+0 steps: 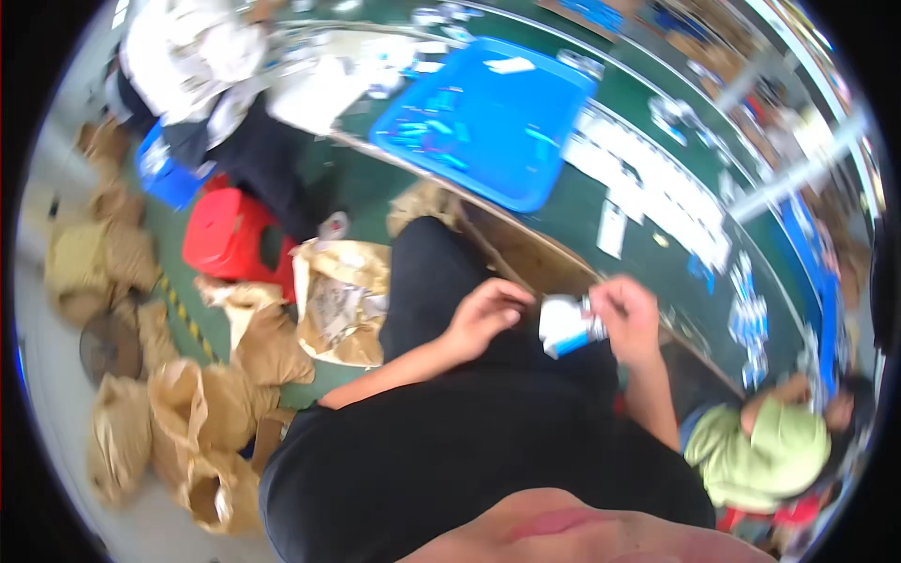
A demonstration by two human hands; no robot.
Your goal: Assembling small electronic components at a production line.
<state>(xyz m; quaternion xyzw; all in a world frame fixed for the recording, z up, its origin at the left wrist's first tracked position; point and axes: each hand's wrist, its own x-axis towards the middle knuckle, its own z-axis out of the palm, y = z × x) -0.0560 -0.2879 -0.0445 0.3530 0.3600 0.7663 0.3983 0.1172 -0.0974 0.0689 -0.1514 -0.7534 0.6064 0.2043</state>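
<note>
My right hand pinches a small white-and-blue packet by its right side, above my lap. Blur hides the packet's details. Just left of it is my left hand, fingers loosely bent and apart, with nothing visible in them; it does not touch the packet. Beyond both hands, a blue tray rests on the green worktable. Several small blue pieces lie toward the tray's left side, and a white slip lies near its far edge.
White cards lie in rows right of the tray. An open brown paper bag with scraps stands by my left knee, near a red stool. More paper bags fill the left floor. Co-workers sit far left and at right, one in a green shirt.
</note>
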